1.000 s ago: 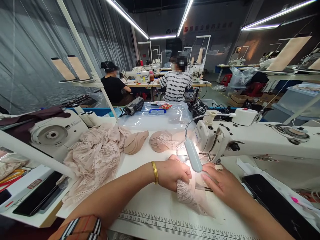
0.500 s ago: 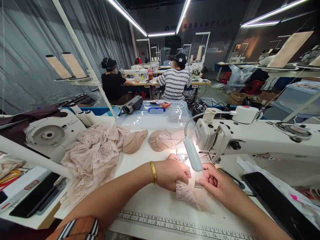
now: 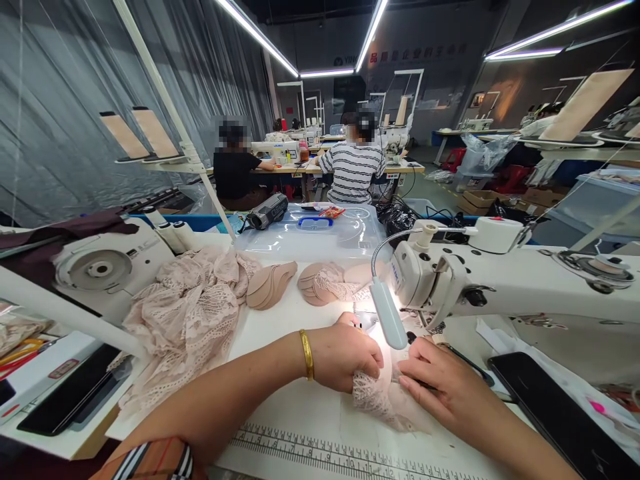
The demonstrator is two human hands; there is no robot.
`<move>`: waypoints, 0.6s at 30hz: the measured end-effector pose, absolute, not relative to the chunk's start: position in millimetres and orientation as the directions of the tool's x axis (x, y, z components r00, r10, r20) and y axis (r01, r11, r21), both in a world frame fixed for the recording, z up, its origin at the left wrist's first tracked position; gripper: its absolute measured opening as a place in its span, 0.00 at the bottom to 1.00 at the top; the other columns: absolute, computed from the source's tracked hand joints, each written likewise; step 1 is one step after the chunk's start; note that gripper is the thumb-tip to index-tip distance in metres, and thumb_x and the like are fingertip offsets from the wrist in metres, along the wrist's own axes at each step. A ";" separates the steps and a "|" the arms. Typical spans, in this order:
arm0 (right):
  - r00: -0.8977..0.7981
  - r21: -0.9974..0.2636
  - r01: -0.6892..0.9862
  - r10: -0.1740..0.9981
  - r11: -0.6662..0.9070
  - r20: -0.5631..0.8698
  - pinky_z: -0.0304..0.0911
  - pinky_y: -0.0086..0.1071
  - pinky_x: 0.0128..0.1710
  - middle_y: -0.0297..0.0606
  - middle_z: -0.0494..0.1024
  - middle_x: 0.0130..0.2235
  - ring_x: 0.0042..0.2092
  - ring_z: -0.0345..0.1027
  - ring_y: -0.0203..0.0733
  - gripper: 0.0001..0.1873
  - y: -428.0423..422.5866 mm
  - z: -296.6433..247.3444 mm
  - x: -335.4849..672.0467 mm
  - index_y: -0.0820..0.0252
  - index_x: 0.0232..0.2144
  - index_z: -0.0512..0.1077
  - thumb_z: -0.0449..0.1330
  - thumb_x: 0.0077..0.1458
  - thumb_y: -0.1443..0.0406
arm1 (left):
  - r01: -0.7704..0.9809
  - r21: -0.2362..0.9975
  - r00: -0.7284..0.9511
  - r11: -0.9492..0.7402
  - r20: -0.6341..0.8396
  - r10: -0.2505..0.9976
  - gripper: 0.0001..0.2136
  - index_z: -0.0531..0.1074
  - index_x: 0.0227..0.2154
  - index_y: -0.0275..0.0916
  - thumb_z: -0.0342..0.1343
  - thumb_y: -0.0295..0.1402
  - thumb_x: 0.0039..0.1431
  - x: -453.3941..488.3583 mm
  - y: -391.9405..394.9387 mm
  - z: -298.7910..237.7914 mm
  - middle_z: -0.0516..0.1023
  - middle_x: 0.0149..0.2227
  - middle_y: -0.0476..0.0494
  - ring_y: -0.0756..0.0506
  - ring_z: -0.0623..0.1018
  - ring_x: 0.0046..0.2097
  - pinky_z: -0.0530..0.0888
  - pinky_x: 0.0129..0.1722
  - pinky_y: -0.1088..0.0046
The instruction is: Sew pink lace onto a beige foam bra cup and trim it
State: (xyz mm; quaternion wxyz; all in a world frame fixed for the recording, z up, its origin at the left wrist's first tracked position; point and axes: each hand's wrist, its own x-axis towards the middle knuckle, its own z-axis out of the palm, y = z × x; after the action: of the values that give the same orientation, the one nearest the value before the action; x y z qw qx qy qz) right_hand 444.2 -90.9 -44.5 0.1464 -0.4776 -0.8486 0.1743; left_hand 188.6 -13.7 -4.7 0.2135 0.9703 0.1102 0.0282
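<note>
1. Both hands pinch one piece of pink lace [image 3: 373, 399]: the left hand [image 3: 345, 355] has its grip closed over the lace's left edge, and the right hand [image 3: 440, 383] presses and holds its right side, fingers bent down onto the cloth.
2. That lace lies flat on the worktop [image 3: 300, 413] between the two grips, just under the small lamp [image 3: 387, 321] and in front of the sewing machine [image 3: 480, 287]. Judging by this, it is held taut so it stays flat by the needle, which the lamp hides.
3. A printed ruler [image 3: 350, 459] runs along the worktop's near edge, just in front of the lace.
4. Farther back, stacked foam cups [image 3: 270, 283] and a lace-covered stack [image 3: 325, 283] sit mid-worktop, within reach.
5. A heap of lace [image 3: 185, 320] fills the left side.
6. A black phone [image 3: 560, 413] lies near the right edge.
7. A clear plastic box [image 3: 320, 233] stands at the far edge.
</note>
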 end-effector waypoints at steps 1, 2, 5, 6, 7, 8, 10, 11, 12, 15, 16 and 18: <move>-0.509 -0.415 0.764 0.857 0.494 0.083 0.61 0.39 0.37 0.37 0.70 0.36 0.37 0.64 0.44 0.17 -90.7 -46.1 444.3 0.51 0.35 0.74 0.48 0.72 0.56 | 0.197 0.416 0.975 -0.888 0.012 0.222 0.05 0.72 0.24 0.39 0.60 0.27 0.52 188.9 -13.5 -4.8 0.84 0.46 0.45 0.43 0.77 0.36 0.60 0.43 0.60; -0.510 -0.397 0.769 0.855 0.500 0.089 0.60 0.39 0.36 0.37 0.70 0.35 0.36 0.64 0.44 0.19 -90.5 -47.3 444.5 0.53 0.32 0.72 0.48 0.72 0.56 | 0.190 0.410 0.976 -0.892 0.019 0.217 0.05 0.72 0.23 0.38 0.60 0.27 0.52 189.2 -13.1 -5.1 0.84 0.46 0.45 0.43 0.77 0.36 0.60 0.43 0.60; -0.508 -0.392 0.759 0.849 0.520 0.143 0.60 0.39 0.37 0.38 0.71 0.36 0.36 0.64 0.43 0.19 -90.8 -46.8 445.1 0.55 0.29 0.68 0.47 0.72 0.58 | 0.179 0.395 0.977 -0.901 0.035 0.210 0.04 0.73 0.24 0.38 0.60 0.26 0.52 189.9 -11.0 -6.5 0.84 0.46 0.45 0.42 0.78 0.39 0.60 0.43 0.60; -0.524 -0.408 0.736 0.836 0.541 0.163 0.61 0.40 0.39 0.39 0.73 0.39 0.39 0.65 0.44 0.16 -91.0 -45.3 444.9 0.55 0.33 0.69 0.48 0.72 0.59 | 0.178 0.391 0.977 -0.903 0.035 0.208 0.04 0.73 0.24 0.38 0.60 0.26 0.52 189.9 -10.3 -6.9 0.83 0.47 0.45 0.42 0.79 0.41 0.61 0.42 0.61; -0.549 -0.428 0.704 0.817 0.566 0.177 0.62 0.40 0.41 0.39 0.74 0.42 0.42 0.66 0.44 0.13 -91.2 -43.6 444.4 0.54 0.38 0.71 0.49 0.72 0.60 | 0.178 0.385 0.978 -0.905 0.034 0.207 0.04 0.74 0.25 0.38 0.61 0.25 0.53 189.8 -9.8 -7.3 0.83 0.48 0.45 0.41 0.79 0.42 0.61 0.42 0.61; -0.578 -0.443 0.674 0.796 0.591 0.182 0.62 0.40 0.44 0.39 0.74 0.45 0.44 0.66 0.45 0.10 -91.2 -41.9 443.8 0.52 0.44 0.71 0.50 0.72 0.61 | 0.178 0.379 0.978 -0.908 0.033 0.205 0.04 0.74 0.26 0.39 0.61 0.25 0.53 189.6 -9.6 -7.4 0.83 0.49 0.45 0.41 0.79 0.44 0.61 0.41 0.62; -0.626 -0.437 0.649 0.764 0.623 0.159 0.62 0.40 0.45 0.37 0.75 0.43 0.45 0.66 0.45 0.10 -91.0 -40.0 442.7 0.49 0.49 0.71 0.51 0.71 0.62 | 0.184 0.362 0.977 -0.914 0.032 0.209 0.04 0.74 0.26 0.39 0.61 0.25 0.53 189.4 -9.9 -7.1 0.82 0.48 0.47 0.42 0.79 0.46 0.61 0.41 0.63; -0.635 -0.416 0.659 0.760 0.627 0.141 0.62 0.39 0.43 0.37 0.74 0.41 0.43 0.66 0.45 0.09 -90.7 -40.0 442.4 0.49 0.47 0.72 0.51 0.71 0.62 | 0.190 0.354 0.976 -0.916 0.032 0.215 0.04 0.74 0.25 0.38 0.61 0.26 0.54 189.4 -10.4 -6.6 0.82 0.48 0.48 0.43 0.79 0.46 0.62 0.42 0.63; -0.635 -0.392 0.675 0.763 0.625 0.124 0.61 0.39 0.42 0.36 0.74 0.39 0.42 0.65 0.45 0.09 -90.3 -40.7 442.4 0.50 0.45 0.72 0.51 0.71 0.62 | 0.196 0.347 0.975 -0.917 0.031 0.220 0.05 0.73 0.25 0.38 0.62 0.26 0.54 189.5 -10.9 -6.0 0.82 0.47 0.49 0.44 0.79 0.45 0.62 0.42 0.64; -0.623 -0.340 0.707 0.774 0.620 0.116 0.60 0.39 0.40 0.36 0.72 0.37 0.40 0.64 0.45 0.11 -89.5 -44.9 443.8 0.52 0.41 0.73 0.51 0.72 0.62 | 0.209 0.337 0.973 -0.918 0.027 0.231 0.06 0.72 0.24 0.38 0.62 0.26 0.55 190.3 -11.7 -4.2 0.82 0.45 0.50 0.45 0.78 0.44 0.61 0.42 0.64; -0.620 -0.332 0.710 0.775 0.621 0.122 0.60 0.39 0.40 0.37 0.72 0.37 0.40 0.64 0.45 0.11 -89.3 -46.5 444.4 0.52 0.41 0.74 0.51 0.72 0.62 | 0.211 0.334 0.972 -0.919 0.026 0.233 0.07 0.71 0.23 0.38 0.62 0.26 0.55 190.7 -11.3 -3.8 0.82 0.45 0.50 0.46 0.78 0.43 0.61 0.42 0.64; -0.618 -0.321 0.712 0.774 0.624 0.135 0.61 0.39 0.40 0.37 0.71 0.36 0.40 0.65 0.44 0.12 -88.9 -48.9 445.5 0.52 0.40 0.74 0.50 0.72 0.62 | 0.222 0.316 0.970 -0.923 0.022 0.241 0.08 0.70 0.22 0.37 0.62 0.26 0.54 191.2 -9.3 -4.1 0.82 0.44 0.50 0.46 0.78 0.41 0.61 0.42 0.64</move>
State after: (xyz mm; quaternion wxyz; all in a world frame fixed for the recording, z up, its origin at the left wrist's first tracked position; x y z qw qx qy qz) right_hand 445.5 -88.9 -48.9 0.1312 -0.4168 -0.8916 0.1187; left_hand 191.2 -9.3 -4.1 0.1574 0.9800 0.1179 0.0300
